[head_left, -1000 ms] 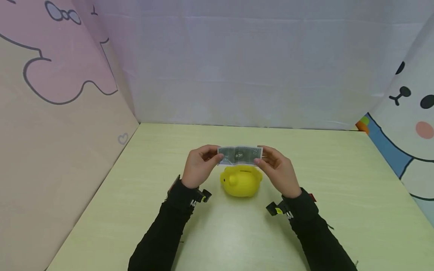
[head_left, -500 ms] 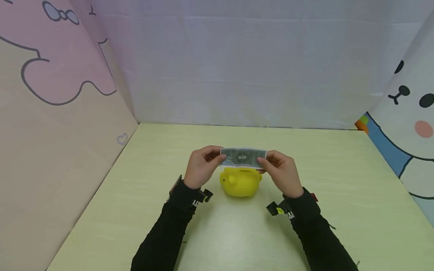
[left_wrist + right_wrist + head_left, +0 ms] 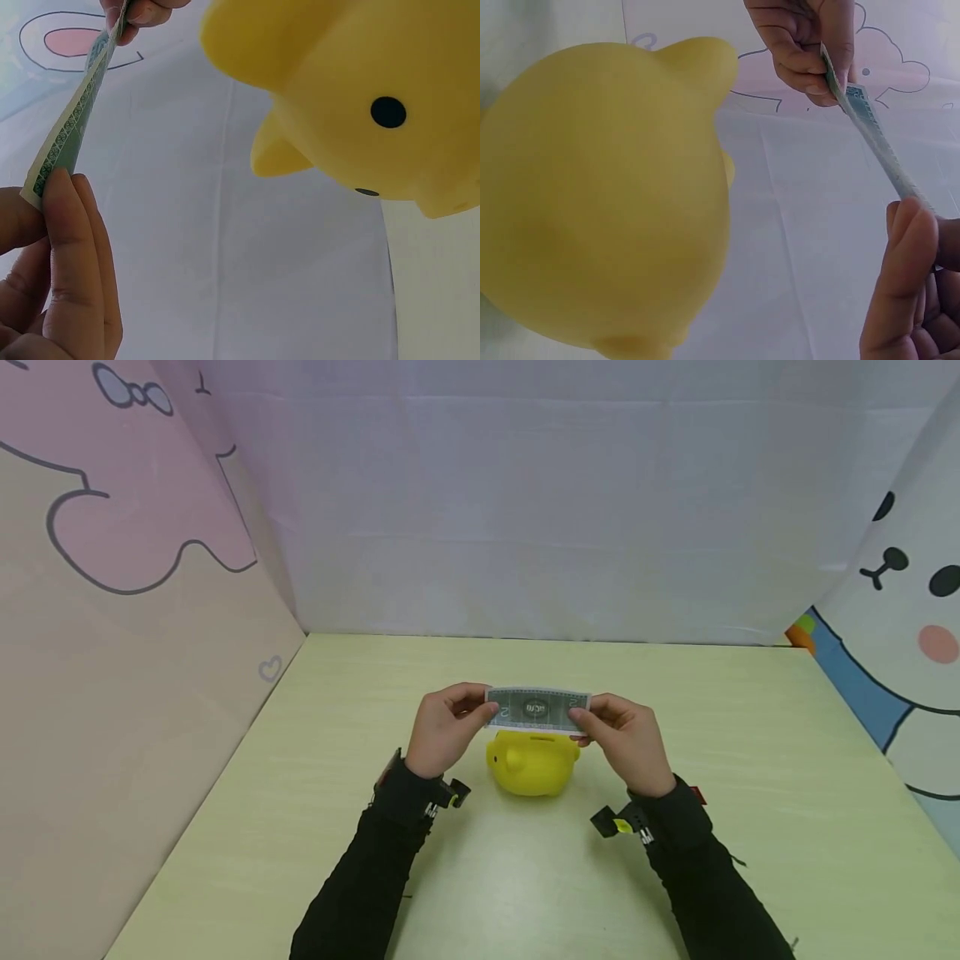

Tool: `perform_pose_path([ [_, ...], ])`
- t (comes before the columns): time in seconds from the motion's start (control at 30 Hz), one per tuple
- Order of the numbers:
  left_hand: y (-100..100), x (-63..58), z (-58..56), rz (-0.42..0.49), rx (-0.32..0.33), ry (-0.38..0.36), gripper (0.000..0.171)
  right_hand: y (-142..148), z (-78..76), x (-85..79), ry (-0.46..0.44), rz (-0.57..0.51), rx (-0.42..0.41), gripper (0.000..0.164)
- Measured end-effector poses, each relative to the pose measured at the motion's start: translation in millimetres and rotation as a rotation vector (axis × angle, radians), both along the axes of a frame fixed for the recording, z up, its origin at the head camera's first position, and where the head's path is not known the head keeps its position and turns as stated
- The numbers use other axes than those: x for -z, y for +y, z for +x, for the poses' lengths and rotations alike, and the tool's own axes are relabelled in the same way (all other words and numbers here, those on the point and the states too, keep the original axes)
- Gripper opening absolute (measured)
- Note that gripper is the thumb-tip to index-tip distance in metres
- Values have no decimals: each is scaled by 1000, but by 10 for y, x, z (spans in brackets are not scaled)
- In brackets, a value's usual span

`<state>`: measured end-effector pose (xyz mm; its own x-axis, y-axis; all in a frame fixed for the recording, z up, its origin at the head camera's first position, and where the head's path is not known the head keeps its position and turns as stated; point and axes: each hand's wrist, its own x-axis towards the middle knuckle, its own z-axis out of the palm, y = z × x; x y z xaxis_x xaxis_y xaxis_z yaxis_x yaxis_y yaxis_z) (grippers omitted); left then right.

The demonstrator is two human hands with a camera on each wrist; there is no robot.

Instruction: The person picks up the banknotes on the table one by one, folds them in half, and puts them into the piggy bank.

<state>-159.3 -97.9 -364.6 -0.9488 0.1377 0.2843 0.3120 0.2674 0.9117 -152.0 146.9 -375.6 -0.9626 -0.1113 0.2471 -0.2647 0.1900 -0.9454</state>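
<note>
A green banknote (image 3: 536, 708) is stretched lengthwise between both hands. My left hand (image 3: 448, 727) pinches its left end between thumb and fingers, and my right hand (image 3: 622, 739) pinches the right end the same way. Just below the note in the head view sits a yellow piggy bank (image 3: 532, 768) with a dark slot (image 3: 542, 739) along its top; its face points left. In the left wrist view the banknote (image 3: 79, 112) appears nearly edge-on, beside the piggy bank's face (image 3: 352, 97). The right wrist view has the piggy bank's rounded rear (image 3: 607, 195) close by.
The piggy bank stands on a pale yellow-green table (image 3: 750, 735). A white cloth (image 3: 562, 510) hangs behind the table's far edge, with cartoon-printed panels (image 3: 135, 652) at both sides. Dark sleeves and small wrist cameras (image 3: 455, 792) lie near the piggy bank.
Over the last second the banknote has shifted slightly right and toward me, and it now faces the head camera more flatly. In the last half second hardly anything has moved.
</note>
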Motion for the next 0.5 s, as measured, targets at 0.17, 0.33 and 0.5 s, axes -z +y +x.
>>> perform_pose_path([
  [0.17, -5, 3, -12, 12, 8, -6, 21, 15, -1, 8, 6, -17, -6, 18],
  [0.33, -11, 14, -29, 26, 31, -32, 23, 37, 3, 25, 42, -15, -8, 17],
  [0.5, -13, -5, -44, 116, 72, -91, 24, 66, 10, 33, 74, -34, -6, 16],
])
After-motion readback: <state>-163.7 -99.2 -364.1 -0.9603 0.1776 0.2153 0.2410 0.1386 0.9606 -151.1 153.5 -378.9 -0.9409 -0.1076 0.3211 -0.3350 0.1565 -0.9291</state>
